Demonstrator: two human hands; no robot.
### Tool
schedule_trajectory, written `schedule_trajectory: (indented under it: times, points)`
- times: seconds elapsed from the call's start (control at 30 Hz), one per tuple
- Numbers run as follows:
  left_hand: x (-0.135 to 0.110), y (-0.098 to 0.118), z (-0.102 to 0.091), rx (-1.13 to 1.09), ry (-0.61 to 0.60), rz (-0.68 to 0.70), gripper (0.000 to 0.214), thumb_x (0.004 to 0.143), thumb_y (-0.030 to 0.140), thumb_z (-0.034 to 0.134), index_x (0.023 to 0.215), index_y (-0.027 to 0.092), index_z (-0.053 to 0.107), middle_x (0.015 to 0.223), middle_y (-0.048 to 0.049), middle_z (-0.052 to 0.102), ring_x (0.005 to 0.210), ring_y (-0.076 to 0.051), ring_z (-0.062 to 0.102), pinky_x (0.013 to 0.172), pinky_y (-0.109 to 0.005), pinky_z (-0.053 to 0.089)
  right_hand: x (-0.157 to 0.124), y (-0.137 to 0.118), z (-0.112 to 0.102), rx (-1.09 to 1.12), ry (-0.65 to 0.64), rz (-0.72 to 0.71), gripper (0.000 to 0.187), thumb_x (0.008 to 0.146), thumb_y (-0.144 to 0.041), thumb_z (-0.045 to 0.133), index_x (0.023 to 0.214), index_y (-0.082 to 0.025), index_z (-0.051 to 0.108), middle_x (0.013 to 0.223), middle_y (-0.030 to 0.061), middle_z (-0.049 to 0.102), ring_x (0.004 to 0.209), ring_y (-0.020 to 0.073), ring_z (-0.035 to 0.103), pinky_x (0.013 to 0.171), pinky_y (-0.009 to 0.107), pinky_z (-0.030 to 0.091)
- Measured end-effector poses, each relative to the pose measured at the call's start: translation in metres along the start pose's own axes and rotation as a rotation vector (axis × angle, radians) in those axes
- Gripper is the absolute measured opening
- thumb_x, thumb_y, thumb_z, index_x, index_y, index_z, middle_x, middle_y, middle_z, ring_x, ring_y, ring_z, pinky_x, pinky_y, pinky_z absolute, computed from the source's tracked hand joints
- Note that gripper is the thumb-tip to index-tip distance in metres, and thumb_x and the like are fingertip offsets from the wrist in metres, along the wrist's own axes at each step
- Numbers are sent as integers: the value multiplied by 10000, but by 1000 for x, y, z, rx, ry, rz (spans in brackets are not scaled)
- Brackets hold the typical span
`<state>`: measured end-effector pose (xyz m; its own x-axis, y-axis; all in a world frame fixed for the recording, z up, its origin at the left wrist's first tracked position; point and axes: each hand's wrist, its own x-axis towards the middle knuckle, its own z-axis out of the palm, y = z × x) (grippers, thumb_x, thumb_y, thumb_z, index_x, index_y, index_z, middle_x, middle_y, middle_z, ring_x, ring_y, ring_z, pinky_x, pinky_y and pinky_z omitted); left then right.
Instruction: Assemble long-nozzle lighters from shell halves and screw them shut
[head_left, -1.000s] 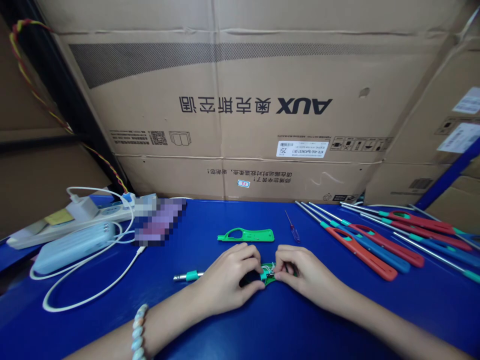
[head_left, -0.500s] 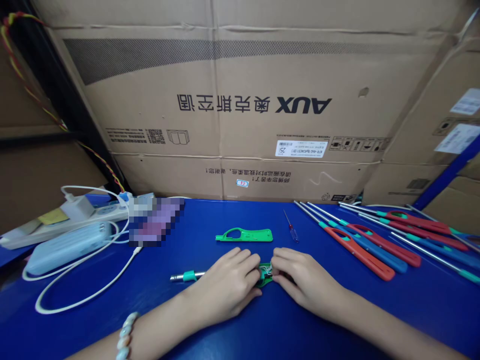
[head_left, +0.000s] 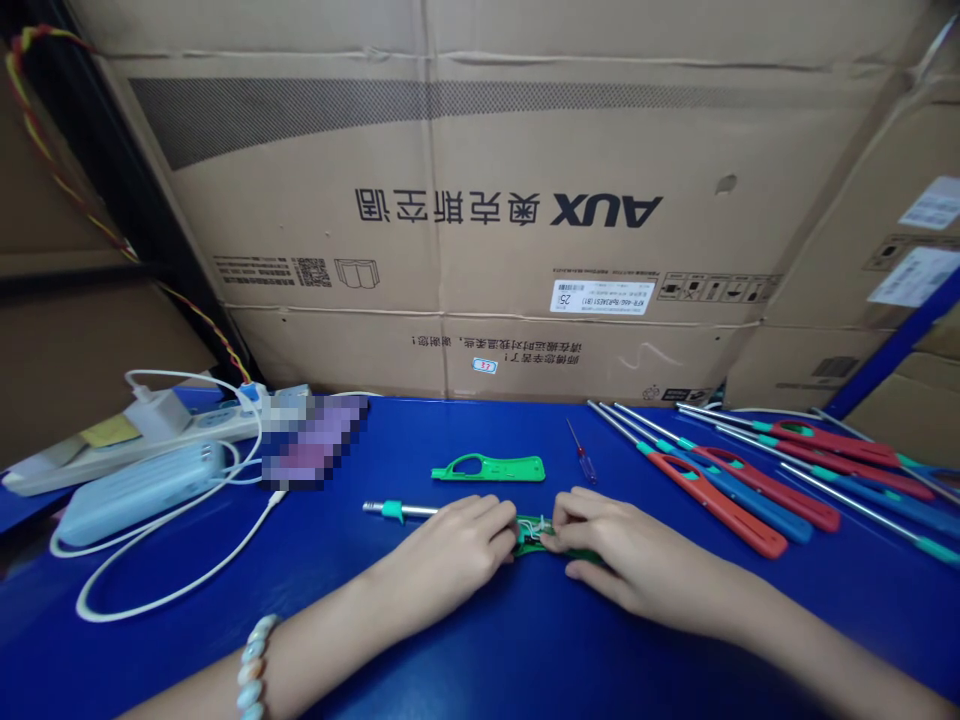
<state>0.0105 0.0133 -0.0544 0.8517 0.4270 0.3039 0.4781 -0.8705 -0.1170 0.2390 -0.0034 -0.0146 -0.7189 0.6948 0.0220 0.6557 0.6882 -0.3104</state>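
Note:
A green long-necked gas lighter (head_left: pixel 534 540) lies opened up between my hands, with white wires and small inner parts showing. Its metal barrel (head_left: pixel 420 512) with a teal collar sticks out to the left. My left hand (head_left: pixel 469 545) is closed over the lighter's front part, fingers curled. At the handle end, my right hand (head_left: pixel 600 545) pinches near the wires, its fingertips bent against the green shell. Behind them rests the loose green half of a handle shell (head_left: pixel 499 469). A small screwdriver (head_left: pixel 585 462) with a clear reddish handle lies right of that shell.
Several assembled lighters (head_left: pixel 739 500) in red, orange and blue lie at the right. On the left are a light blue power bank (head_left: pixel 142 495), white cables, a power strip (head_left: pixel 202 432) and a blurred-out purple item (head_left: pixel 319 440). A large cardboard box (head_left: pixel 450 250) stands behind.
The lighter has turned slightly, its barrel tip shifting right and farther from me. My right hand has moved a little right, and more of the green handle shows beneath it.

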Motion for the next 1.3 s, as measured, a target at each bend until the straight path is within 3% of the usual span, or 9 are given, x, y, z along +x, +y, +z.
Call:
schedule_trajectory:
  times: [0.2, 0.37, 0.53, 0.9, 1.1, 1.23, 1.3]
  points:
    - [1, -4, -4, -67, -21, -35, 125, 933, 122, 499, 956, 109, 621, 939, -80, 592, 828, -217, 565, 752, -346, 512, 0, 1, -5, 30, -19, 31, 178, 866, -133, 588, 982, -226, 684, 974, 49, 537, 945, 215, 517, 848, 345, 432]
    - [0, -2, -8, -67, -29, -41, 191, 963, 143, 432, 938, 119, 620, 909, -77, 584, 815, -206, 550, 738, -324, 509, 3, 3, 2, 10, 49, 8, 211, 881, -134, 564, 1015, -249, 678, 1104, 50, 528, 1032, 225, 501, 942, 410, 385]
    - [-3, 0, -5, -51, 5, -34, 192, 967, 150, 420, 957, 113, 608, 899, -85, 571, 841, -225, 543, 772, -357, 505, 5, 2, 7, -48, 50, -21, 215, 887, -127, 531, 1029, -227, 659, 1106, 57, 571, 1012, 232, 523, 956, 453, 365]
    - [-3, 1, -8, -71, -8, -39, 187, 970, 159, 404, 971, 129, 589, 924, -83, 566, 848, -221, 533, 780, -357, 492, 4, 1, 9, -106, 101, -77, 230, 910, -135, 471, 1030, -214, 651, 1095, 77, 608, 979, 227, 538, 917, 420, 385]
    - [-5, 0, -9, -98, -3, -43, 193, 979, 173, 398, 966, 137, 587, 923, -79, 570, 803, -203, 525, 729, -325, 482, 8, 2, 11, -122, 196, -116, 211, 939, -164, 455, 945, -196, 663, 1019, 76, 627, 939, 219, 545, 876, 410, 394]
    - [-5, 0, -10, -98, -18, -45, 149, 958, 179, 456, 990, 132, 594, 946, -78, 579, 823, -211, 535, 745, -335, 477, 11, 13, 16, -70, 316, -44, 189, 946, -229, 489, 1058, -193, 638, 1094, 86, 640, 1028, 230, 561, 927, 425, 403]
    - [-5, 0, -11, -92, 2, -46, 160, 962, 199, 457, 1012, 141, 598, 969, -78, 584, 854, -218, 546, 755, -343, 476, 13, 21, 21, -65, 346, -11, 270, 943, -282, 509, 1188, -199, 589, 1217, 99, 614, 1157, 248, 521, 990, 452, 380]
